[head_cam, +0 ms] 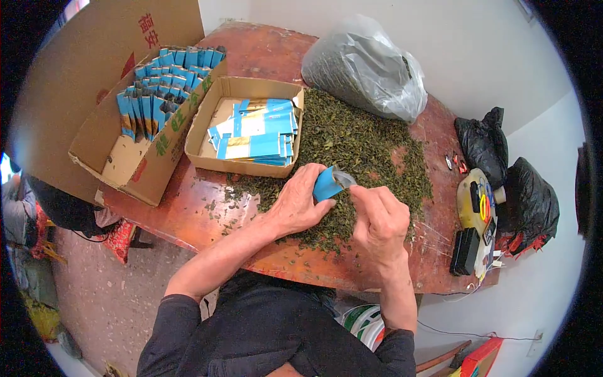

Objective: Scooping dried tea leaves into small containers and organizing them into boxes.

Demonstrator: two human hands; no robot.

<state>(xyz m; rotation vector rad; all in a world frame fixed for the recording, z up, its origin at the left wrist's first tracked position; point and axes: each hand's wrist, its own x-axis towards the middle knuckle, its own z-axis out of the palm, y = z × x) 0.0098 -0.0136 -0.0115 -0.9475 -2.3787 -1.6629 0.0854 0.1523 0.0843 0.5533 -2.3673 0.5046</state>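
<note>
My left hand (301,202) grips a blue paper packet (326,184) above the wooden table. At the packet's mouth my right hand (381,217) pinches a clear plastic piece (345,179), perhaps a liner bag or a scoop; which one I cannot tell. Loose dried leaves (348,136), green and brown, lie spread beneath and beyond both hands. Left of the leaves, a shallow cardboard box (235,166) holds flat blue, white and gold packets (264,146). Farther left, a longer cardboard box (165,162) holds rows of upright blue packets (176,80) with dark contents at their tops.
A translucent plastic bag (367,70) of leaves stands at the back of the red-brown table (264,47). Two black plastic bags (480,141), a yellowish container (467,202) and a black box (464,252) sit at the right. Striped buckets (365,325) stand under the near edge.
</note>
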